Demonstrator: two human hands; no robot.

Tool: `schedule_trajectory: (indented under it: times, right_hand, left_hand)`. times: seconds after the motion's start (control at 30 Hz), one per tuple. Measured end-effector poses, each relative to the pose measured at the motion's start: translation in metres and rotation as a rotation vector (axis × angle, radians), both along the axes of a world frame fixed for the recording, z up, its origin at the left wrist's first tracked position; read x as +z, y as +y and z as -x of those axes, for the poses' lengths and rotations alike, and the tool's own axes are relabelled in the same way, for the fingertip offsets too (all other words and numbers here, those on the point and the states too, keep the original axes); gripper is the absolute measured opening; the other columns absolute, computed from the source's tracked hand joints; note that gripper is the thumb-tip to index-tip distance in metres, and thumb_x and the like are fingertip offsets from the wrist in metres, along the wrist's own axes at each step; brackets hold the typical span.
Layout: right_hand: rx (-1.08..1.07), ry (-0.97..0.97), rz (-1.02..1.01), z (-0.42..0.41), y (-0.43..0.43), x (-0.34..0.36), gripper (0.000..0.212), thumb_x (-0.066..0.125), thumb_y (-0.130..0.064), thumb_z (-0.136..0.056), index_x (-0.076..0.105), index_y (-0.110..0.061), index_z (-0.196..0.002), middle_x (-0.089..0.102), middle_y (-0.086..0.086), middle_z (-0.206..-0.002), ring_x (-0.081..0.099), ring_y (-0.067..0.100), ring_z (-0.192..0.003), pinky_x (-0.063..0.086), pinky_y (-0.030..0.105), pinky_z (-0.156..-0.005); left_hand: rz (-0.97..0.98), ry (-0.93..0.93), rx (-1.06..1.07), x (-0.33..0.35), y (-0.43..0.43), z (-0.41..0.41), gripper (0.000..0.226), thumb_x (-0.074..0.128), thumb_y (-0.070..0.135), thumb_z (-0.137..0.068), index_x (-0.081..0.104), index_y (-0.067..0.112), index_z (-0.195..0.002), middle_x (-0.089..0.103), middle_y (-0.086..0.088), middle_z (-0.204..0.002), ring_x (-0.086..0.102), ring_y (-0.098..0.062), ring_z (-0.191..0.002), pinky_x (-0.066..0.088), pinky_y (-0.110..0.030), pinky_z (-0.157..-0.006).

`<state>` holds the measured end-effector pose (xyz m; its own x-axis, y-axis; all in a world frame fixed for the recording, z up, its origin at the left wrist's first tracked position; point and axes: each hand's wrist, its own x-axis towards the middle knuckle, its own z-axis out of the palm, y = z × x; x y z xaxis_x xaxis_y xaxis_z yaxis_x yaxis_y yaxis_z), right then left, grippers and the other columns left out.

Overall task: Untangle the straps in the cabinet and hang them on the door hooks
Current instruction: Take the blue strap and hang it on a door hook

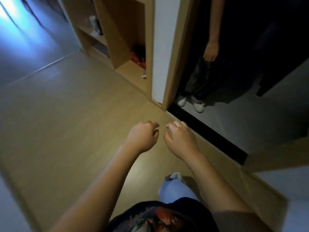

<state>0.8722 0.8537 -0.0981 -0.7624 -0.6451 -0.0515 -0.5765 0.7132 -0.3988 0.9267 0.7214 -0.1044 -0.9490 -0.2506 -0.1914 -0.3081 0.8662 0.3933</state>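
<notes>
Straps: red tangle low in the cabinet, twelve o'clock from both hands, well apart.
Nearer: left hand, just!
Fingers: left hand and right hand loosely curled, holding nothing.

Straps in cabinet bottom compartment; door at cabinet's R; 2nd person standing R of door.
</notes>
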Motion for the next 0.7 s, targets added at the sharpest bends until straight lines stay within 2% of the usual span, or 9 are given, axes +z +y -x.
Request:
schedule_trajectory:
  times: [0.33, 0.7]
  right_hand:
    - [0.345, -0.028, -0.026, 0.053, -0.183, -0.011, 0.033, 0.044, -0.023, -0.092, 0.055, -0.007, -0.118, 0.056, 0.01, -0.119, 0.045, 0.027, -0.112, 0.038, 0.037, -0.09]
    - [0.476, -0.068, 0.007, 0.137, -0.36, 0.011, 0.032, 0.047, -0.024, -0.091, 0.056, -0.004, -0.115, 0.056, 0.013, -0.118, 0.046, 0.029, -0.112, 0.041, 0.041, -0.091]
  left_hand:
    - [0.043, -0.055, 0.357, -0.001, -0.149, 0.015, 0.035, 0.039, 0.027, -0.095, 0.055, 0.016, -0.124, 0.059, -0.01, -0.122, 0.05, -0.029, -0.116, 0.044, -0.038, -0.093]
    - [0.058, -0.04, 0.512, 0.025, -0.302, 0.084, 0.037, 0.04, 0.026, -0.094, 0.053, 0.016, -0.126, 0.057, -0.011, -0.124, 0.05, -0.03, -0.116, 0.043, -0.039, -0.095]
